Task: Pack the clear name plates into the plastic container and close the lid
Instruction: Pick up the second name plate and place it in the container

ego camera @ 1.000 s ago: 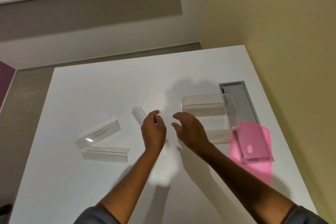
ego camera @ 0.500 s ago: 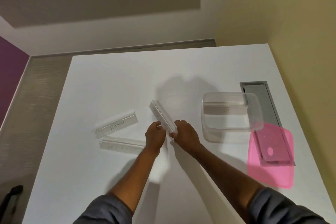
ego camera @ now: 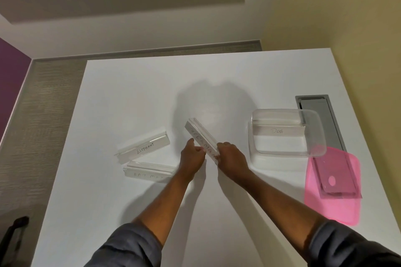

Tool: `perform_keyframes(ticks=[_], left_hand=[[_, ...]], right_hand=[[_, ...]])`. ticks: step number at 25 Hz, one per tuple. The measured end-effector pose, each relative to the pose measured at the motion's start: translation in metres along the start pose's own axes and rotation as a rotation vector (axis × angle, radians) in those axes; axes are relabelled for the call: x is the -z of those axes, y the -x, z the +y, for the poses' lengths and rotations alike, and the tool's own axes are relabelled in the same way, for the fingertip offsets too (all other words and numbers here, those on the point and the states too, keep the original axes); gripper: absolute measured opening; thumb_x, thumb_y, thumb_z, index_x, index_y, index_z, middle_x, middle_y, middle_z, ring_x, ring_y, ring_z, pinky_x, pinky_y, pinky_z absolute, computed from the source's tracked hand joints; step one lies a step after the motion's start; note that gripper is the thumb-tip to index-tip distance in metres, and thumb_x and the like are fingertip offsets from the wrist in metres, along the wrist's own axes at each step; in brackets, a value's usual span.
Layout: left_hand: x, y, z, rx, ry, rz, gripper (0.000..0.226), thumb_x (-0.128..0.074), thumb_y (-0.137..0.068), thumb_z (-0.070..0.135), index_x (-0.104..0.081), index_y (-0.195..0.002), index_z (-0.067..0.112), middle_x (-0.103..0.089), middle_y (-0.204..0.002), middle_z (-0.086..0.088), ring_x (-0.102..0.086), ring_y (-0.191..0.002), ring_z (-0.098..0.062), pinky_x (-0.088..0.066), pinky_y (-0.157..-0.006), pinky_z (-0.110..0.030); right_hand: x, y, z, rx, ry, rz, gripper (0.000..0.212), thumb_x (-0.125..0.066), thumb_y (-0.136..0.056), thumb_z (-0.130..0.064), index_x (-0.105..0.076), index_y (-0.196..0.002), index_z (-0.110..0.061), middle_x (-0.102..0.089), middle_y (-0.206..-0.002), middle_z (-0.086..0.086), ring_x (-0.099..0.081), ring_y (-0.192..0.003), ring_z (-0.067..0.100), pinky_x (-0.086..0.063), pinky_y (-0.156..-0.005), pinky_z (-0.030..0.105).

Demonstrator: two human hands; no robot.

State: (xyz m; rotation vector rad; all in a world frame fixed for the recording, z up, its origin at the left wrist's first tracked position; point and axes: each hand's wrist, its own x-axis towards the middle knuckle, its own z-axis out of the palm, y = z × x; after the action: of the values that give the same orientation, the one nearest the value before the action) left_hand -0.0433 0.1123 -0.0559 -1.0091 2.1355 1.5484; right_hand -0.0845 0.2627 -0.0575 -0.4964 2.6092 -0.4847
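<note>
Since a second ago both hands have come away from the container and closed on a clear name plate [ego camera: 201, 140] near the middle of the table [ego camera: 130, 84], left hand [ego camera: 192, 159] and right hand [ego camera: 231, 158] pinching its near end from either side. Its long axis runs diagonally, near end at the fingers, far end pointing towards the far-left corner, so I'd guess it must swing round to lie like the "DOG" plate [ego camera: 278, 131] already in the plastic container [ego camera: 314, 136], which sits towards the right edge, nearer the right hand. Outward, the "ELEPHANT" plate [ego camera: 144, 146] and another plate [ego camera: 149, 172] lie left, and the pink lid [ego camera: 332, 206] waits by the right edge.
</note>
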Motion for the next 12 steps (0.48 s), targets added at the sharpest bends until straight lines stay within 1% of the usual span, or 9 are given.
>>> perform_keyframes(ticks=[2,3,4,6,7,9,10,12], left_hand=[[0.006,-0.005,0.004,-0.040,-0.057,0.041,0.062,-0.063,-0.097,0.005,-0.041,-0.153,0.018,-0.072,-0.130,-0.009,-0.069,-0.110,-0.023,-0.055,-0.087,-0.025],[0.009,-0.007,0.007,-0.071,-0.097,0.078,0.067,-0.065,-0.095,0.001,-0.040,-0.155,0.016,-0.069,-0.130,-0.011,-0.067,-0.115,-0.025,-0.054,-0.090,-0.027],[0.012,-0.009,0.008,-0.111,-0.151,0.122,0.072,-0.066,-0.092,-0.002,-0.039,-0.156,0.015,-0.066,-0.135,-0.014,-0.065,-0.120,-0.028,-0.053,-0.093,-0.029],[0.018,-0.011,0.011,-0.198,-0.268,0.186,0.078,-0.065,-0.091,-0.007,-0.037,-0.161,0.013,-0.057,-0.145,-0.016,-0.060,-0.130,-0.032,-0.050,-0.101,-0.033],[0.020,-0.012,0.012,-0.232,-0.310,0.192,0.079,-0.063,-0.092,-0.008,-0.036,-0.163,0.013,-0.054,-0.148,-0.016,-0.059,-0.133,-0.032,-0.050,-0.105,-0.035],[0.025,-0.017,0.015,-0.264,-0.347,0.164,0.075,-0.058,-0.095,-0.007,-0.038,-0.165,0.013,-0.055,-0.149,-0.017,-0.060,-0.134,-0.033,-0.052,-0.111,-0.041],[0.028,-0.020,0.017,-0.261,-0.352,0.153,0.072,-0.057,-0.096,-0.007,-0.041,-0.164,0.013,-0.057,-0.147,-0.018,-0.060,-0.134,-0.035,-0.053,-0.112,-0.044],[0.033,-0.025,0.020,-0.238,-0.352,0.159,0.065,-0.054,-0.098,-0.005,-0.048,-0.160,0.014,-0.059,-0.146,-0.018,-0.060,-0.135,-0.035,-0.052,-0.113,-0.045]], right_hand=[[0.003,0.000,0.005,0.013,0.008,-0.001,0.019,-0.069,-0.096,-0.018,-0.064,-0.112,-0.011,-0.068,-0.109,0.009,-0.067,-0.095,0.028,-0.060,-0.070,0.035],[0.005,0.001,0.008,0.023,0.009,-0.004,0.016,-0.068,-0.096,-0.018,-0.064,-0.110,-0.011,-0.068,-0.108,0.009,-0.067,-0.094,0.028,-0.060,-0.069,0.036],[0.006,0.000,0.011,0.038,0.006,-0.002,0.012,-0.067,-0.097,-0.017,-0.064,-0.107,-0.010,-0.068,-0.106,0.009,-0.066,-0.091,0.028,-0.057,-0.066,0.035],[0.010,0.000,0.018,0.059,-0.006,-0.012,0.006,-0.065,-0.095,-0.013,-0.060,-0.095,-0.011,-0.067,-0.099,0.009,-0.063,-0.084,0.028,-0.045,-0.060,0.032],[0.013,0.000,0.020,0.061,-0.014,-0.019,0.012,-0.064,-0.094,-0.010,-0.055,-0.087,-0.014,-0.066,-0.094,0.009,-0.059,-0.080,0.028,-0.039,-0.059,0.030],[0.019,0.002,0.023,0.066,-0.049,-0.028,0.026,-0.062,-0.091,-0.007,-0.043,-0.078,-0.019,-0.056,-0.082,0.005,-0.050,-0.072,0.027,-0.031,-0.055,0.030],[0.021,0.003,0.024,0.074,-0.072,-0.027,0.029,-0.061,-0.089,-0.006,-0.039,-0.076,-0.019,-0.052,-0.078,0.003,-0.048,-0.071,0.028,-0.030,-0.054,0.032],[0.024,0.005,0.025,0.080,-0.117,-0.030,0.028,-0.059,-0.087,-0.003,-0.039,-0.073,-0.017,-0.052,-0.076,0.004,-0.050,-0.069,0.030,-0.037,-0.055,0.037]])
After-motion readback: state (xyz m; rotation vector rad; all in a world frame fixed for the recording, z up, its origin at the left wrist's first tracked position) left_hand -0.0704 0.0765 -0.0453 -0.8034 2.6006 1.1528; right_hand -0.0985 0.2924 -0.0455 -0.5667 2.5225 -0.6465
